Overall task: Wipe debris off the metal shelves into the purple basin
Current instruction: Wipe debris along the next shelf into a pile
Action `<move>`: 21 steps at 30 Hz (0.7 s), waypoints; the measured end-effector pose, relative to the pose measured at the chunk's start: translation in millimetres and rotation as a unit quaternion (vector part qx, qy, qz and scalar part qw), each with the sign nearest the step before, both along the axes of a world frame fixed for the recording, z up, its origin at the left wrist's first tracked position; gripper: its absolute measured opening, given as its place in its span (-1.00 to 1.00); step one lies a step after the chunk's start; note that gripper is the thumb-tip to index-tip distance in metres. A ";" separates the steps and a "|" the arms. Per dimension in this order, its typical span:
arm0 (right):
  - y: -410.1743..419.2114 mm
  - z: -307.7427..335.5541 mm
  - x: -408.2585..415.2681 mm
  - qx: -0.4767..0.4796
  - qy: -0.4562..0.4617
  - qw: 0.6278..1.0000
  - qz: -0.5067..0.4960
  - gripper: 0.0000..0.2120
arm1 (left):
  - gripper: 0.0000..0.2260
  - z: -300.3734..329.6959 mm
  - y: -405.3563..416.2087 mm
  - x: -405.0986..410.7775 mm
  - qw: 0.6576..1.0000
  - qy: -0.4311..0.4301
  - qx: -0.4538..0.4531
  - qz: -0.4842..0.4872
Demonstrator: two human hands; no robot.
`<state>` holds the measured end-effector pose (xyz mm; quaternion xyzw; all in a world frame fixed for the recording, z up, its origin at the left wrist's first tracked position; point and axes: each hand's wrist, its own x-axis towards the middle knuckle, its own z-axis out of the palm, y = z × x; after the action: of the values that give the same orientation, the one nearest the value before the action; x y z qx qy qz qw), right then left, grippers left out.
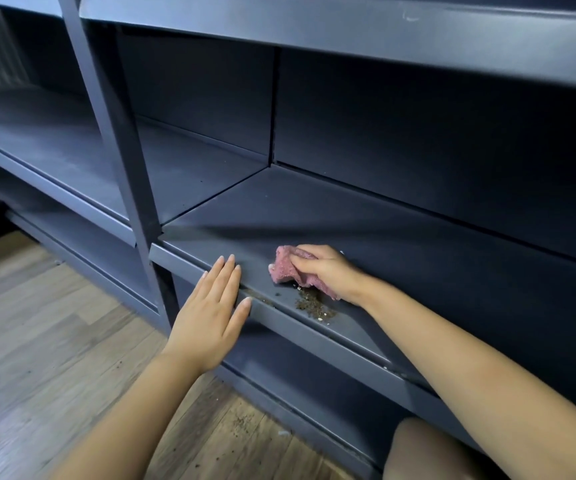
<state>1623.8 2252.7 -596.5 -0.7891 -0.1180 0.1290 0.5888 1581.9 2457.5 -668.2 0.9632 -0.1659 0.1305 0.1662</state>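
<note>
Debris (pixel 315 305) lies in a brown heap on the dark metal shelf (pixel 418 244), just below the fingers of the right hand (pixel 328 270), which bunch a pink cloth (pixel 288 268). The left hand (pixel 210 310) lies flat, fingers straight and close together, over the shelf's front edge. More crumbs (pixel 241 422) dot the wooden floor (pixel 37 341) below.

The pink cloth (pixel 288 268) is partly hidden under the right hand (pixel 324 270), whose fingers (pixel 305 263) cover it.
</note>
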 end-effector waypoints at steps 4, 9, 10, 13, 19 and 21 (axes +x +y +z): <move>-19.5 13.2 -14.4 0.015 -0.017 0.998 -0.051 -0.80 | -0.18 6.2 0.4 -0.9 1.000 -0.008 0.003 -0.008; -64.3 -2.6 -39.7 -0.142 -0.065 0.951 -0.268 -0.80 | -0.36 11.3 5.1 -0.2 0.996 -0.042 0.078 -0.028; -66.7 -6.7 -45.9 -0.206 -0.071 0.936 -0.278 -0.76 | -0.41 11.4 3.9 -1.1 0.995 -0.047 0.084 -0.032; -48.8 -8.5 -58.9 -0.315 -0.081 0.912 -0.250 -0.72 | -0.41 8.3 -3.7 -3.5 0.996 -0.043 0.067 -0.038; 7.5 -3.1 -50.6 -0.344 -0.119 0.912 -0.191 -0.68 | -0.31 5.5 -9.8 -5.1 0.998 -0.031 0.032 -0.034; 12.5 -3.6 -48.3 -0.311 -0.102 0.928 -0.177 -0.69 | -0.24 3.1 -10.7 -3.9 0.998 -0.051 0.023 -0.027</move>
<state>1575.5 2265.2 -600.1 -0.9498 0.0102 -0.0277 0.3116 1578.0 2446.9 -665.1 0.9541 -0.2031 0.1706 0.1389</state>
